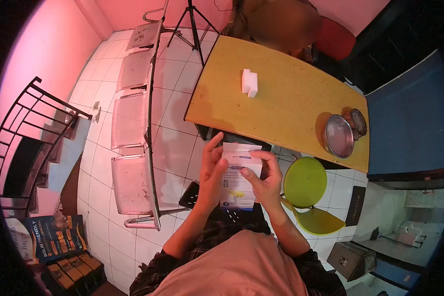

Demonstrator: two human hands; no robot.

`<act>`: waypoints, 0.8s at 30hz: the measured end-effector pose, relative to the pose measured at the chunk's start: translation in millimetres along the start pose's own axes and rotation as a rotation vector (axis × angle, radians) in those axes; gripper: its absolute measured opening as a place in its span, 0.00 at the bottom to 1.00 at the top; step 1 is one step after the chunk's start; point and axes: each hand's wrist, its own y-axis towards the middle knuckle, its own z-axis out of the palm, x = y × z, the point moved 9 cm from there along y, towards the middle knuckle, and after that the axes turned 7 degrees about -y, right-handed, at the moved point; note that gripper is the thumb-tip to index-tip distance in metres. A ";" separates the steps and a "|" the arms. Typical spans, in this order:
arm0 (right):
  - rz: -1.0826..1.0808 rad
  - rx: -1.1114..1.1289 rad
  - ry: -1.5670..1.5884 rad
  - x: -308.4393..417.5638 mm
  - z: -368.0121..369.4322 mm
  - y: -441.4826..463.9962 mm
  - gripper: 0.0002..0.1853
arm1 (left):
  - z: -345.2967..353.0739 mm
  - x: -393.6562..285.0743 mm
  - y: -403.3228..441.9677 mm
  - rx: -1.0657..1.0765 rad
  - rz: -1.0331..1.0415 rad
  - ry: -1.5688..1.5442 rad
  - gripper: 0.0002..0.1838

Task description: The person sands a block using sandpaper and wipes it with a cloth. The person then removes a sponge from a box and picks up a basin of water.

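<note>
A small white and blue cardboard box is upright in front of my chest, with printed lettering about pumice cleaning and a yellow picture low on its front. Its top flap stands raised. My right hand grips the box's right side, thumb across the front and other fingers partly hidden behind. Along the left edge is my left hand, open, its index finger stretched upward and its thumb close against the box. Whether that thumb presses on the cardboard is unclear. Beyond, two white blocks rest together on the yellow table.
A metal bowl sits at the table's right end beside a dark round object. Below is a green chair. Left stands a metal bench, with a tripod behind. Another person is at the far side.
</note>
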 end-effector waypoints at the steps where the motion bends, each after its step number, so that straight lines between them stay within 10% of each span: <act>1: -0.020 0.000 -0.011 0.1 0.1 2.5 0.20 | 6.2 -7.1 -1.3 0.027 0.070 0.028 0.18; 7: -0.066 0.039 -0.095 -5.1 4.1 13.1 0.22 | -19.6 16.5 5.5 0.210 -0.069 0.288 0.22; 24: -0.400 0.090 -0.328 36.4 15.6 20.1 0.22 | 1.6 -38.5 11.3 0.340 0.382 0.708 0.20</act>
